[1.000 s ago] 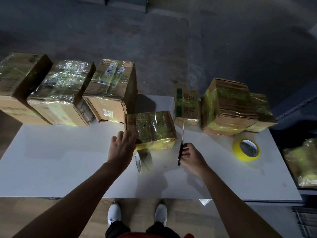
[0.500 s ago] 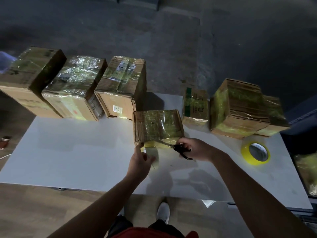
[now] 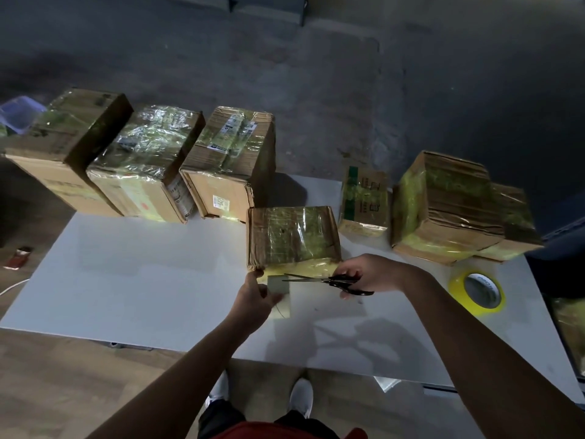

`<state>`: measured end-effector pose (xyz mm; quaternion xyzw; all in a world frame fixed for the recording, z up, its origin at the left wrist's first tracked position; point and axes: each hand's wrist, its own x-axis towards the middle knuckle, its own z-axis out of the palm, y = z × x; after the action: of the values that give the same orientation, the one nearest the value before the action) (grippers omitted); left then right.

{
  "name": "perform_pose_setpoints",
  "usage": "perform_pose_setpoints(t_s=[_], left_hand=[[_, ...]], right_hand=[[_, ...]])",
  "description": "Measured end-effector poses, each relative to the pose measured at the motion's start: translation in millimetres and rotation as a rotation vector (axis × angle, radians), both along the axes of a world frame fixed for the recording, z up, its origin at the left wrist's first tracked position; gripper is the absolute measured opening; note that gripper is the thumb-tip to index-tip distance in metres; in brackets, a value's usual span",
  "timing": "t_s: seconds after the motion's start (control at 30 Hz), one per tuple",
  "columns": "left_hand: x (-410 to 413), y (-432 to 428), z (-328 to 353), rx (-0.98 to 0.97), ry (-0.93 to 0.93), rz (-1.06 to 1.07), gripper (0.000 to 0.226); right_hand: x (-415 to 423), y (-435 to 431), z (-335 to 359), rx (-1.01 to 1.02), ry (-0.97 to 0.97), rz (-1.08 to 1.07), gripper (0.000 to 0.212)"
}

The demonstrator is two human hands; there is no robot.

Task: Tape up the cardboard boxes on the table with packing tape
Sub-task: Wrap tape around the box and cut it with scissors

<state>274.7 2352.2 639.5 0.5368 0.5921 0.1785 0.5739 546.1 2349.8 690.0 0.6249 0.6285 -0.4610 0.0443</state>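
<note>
A small cardboard box [image 3: 291,237], wrapped in shiny clear tape, stands near the middle of the white table [image 3: 142,280]. Just in front of it my left hand [image 3: 253,297] grips a roll of clear packing tape [image 3: 280,296], with a strip running up to the box's front edge. My right hand [image 3: 368,274] holds black-handled scissors [image 3: 326,280], blades pointing left across that strip. A second, yellow tape roll [image 3: 476,291] lies flat on the table to the right.
Three larger taped boxes [image 3: 148,166] stand in a row along the table's far left edge. A small box [image 3: 364,198] and two more taped boxes [image 3: 443,207] stand at the far right. My feet [image 3: 300,397] show below the near edge.
My left hand moved from the box top down to the tape roll. My right hand turned the scissors from pointing away to pointing left across the tape strip.
</note>
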Motion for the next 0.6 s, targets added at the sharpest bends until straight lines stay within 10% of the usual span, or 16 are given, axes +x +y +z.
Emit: perform_pose_setpoints(t_s=[0.6], left_hand=[[0.8, 9.9, -0.3, -0.067, 0.077, -0.045, 0.06]], right_hand=[[16.2, 11.7, 4.5, -0.044, -0.029, 0.029, 0.042]])
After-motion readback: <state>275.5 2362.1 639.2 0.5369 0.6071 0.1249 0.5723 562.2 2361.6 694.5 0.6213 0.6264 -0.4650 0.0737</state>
